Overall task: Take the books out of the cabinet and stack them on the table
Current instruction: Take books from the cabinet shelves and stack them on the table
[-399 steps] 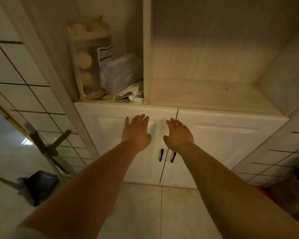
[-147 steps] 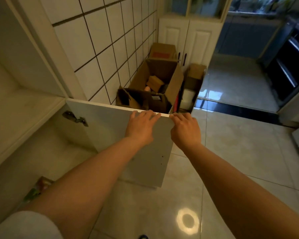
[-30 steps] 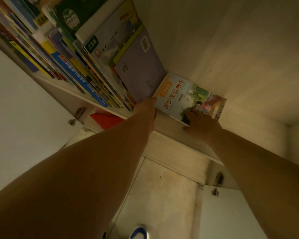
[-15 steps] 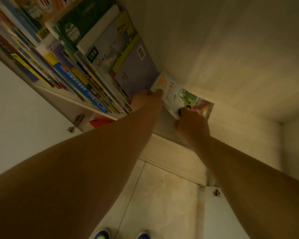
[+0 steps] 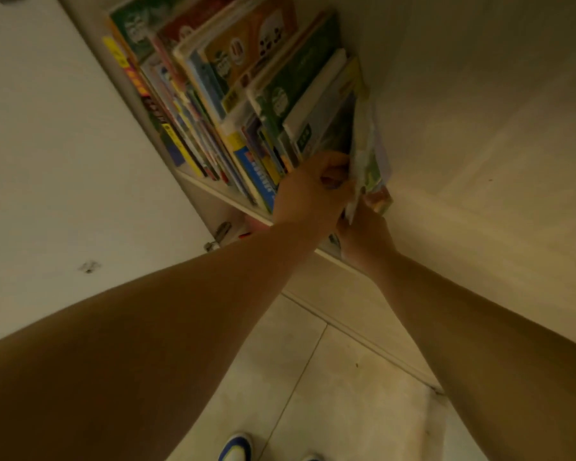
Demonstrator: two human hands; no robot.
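Green-covered book [image 5: 368,161] pinched btwn left hand [image 5: 308,191] & right hand [image 5: 366,232], both gripping it.

flat book [image 5: 368,161] now tipped upright, both hands gripping

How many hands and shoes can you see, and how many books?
Hands: 2, the left hand and the right hand, both gripping books.
Shoes: 2, a blue-and-white shoe and another shoe at the bottom edge.
Books: too tightly packed to count.
Total: 4 things counted.
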